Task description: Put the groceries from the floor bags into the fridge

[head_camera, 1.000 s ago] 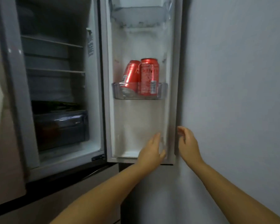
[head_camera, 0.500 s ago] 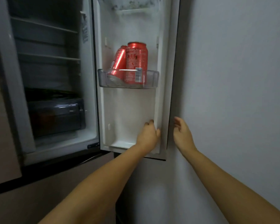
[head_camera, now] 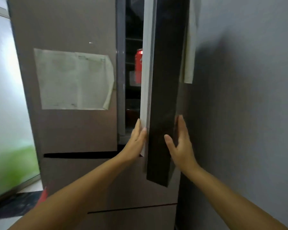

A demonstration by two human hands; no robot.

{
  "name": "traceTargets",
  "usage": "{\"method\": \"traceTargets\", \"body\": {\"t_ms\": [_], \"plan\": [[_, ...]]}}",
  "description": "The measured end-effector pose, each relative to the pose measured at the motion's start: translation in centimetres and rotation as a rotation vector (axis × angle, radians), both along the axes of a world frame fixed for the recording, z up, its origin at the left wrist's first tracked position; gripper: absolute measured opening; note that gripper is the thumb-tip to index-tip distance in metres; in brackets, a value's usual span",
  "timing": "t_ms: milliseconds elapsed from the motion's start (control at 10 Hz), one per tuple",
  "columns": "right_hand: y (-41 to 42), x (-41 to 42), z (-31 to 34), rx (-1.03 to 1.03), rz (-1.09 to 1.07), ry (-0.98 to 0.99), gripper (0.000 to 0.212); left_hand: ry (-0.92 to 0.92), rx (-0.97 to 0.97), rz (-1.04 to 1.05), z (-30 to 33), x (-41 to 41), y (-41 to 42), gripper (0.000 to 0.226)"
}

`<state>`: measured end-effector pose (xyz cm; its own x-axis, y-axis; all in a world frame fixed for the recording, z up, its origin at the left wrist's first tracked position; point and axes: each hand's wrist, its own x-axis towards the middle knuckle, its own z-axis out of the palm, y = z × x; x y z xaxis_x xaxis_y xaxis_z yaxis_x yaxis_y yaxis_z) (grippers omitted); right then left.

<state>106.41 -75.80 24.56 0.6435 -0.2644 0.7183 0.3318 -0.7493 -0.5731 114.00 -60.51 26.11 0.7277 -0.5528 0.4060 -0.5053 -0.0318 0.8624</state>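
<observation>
The fridge's right door stands nearly edge-on, leaving only a narrow gap into the fridge. Through that gap a red can shows in the clear door bin. My left hand lies with straight fingers against the white inner edge of the door near its bottom corner. My right hand presses flat on the door's dark outer face, thumb spread. Neither hand holds anything.
The left fridge door is closed, with a white paper sheet stuck on it. Drawer fronts sit below. A grey wall is close on the right. A bright window is at the left.
The right door has swung from wide open to almost closed, hiding most of the shelves and one can. Both hands stayed on its lower edge, and the view shifted left.
</observation>
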Motion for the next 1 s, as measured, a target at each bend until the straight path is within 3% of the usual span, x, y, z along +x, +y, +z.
{"method": "traceTargets", "body": {"t_ms": [100, 300, 400, 500, 700, 800, 900, 1000], "plan": [[3.5, 4.6, -0.3, -0.178, -0.136, -0.009, 0.079, -0.085, 0.030, 0.045, 1.7, 1.8, 2.2, 0.061], [3.3, 12.9, -2.5, -0.408, -0.293, 0.114, 0.068, -0.877, 0.663, 0.443, 3.6, 9.6, 4.7, 0.073], [-0.1, 15.6, -3.2, -0.664, -0.384, 0.123, 0.079, -1.186, 0.789, 0.596, 4.3, 15.2, 6.8, 0.071], [-2.3, 17.7, -3.4, -0.860, -0.453, 0.100, 0.078, -1.553, 0.903, 0.508, 3.9, 19.5, 7.1, 0.063], [-2.3, 19.3, -3.7, -0.935, -0.501, 0.112, 0.082, -1.594, 0.863, 0.574, 2.9, 22.1, 6.1, 0.062], [-2.2, 17.8, -2.6, -0.911, -0.497, 0.215, 0.099, -1.585, 0.908, 0.574, 2.7, 21.1, 6.2, 0.066], [-0.4, 15.9, -1.5, -0.841, -0.400, 0.296, 0.096, -1.481, 0.960, 0.607, 3.1, 18.9, 5.9, 0.067], [1.2, 12.1, 3.2, -0.613, -0.125, 0.526, 0.052, -1.418, 0.999, 0.502, 0.2, 16.0, 6.9, 0.062]]}}
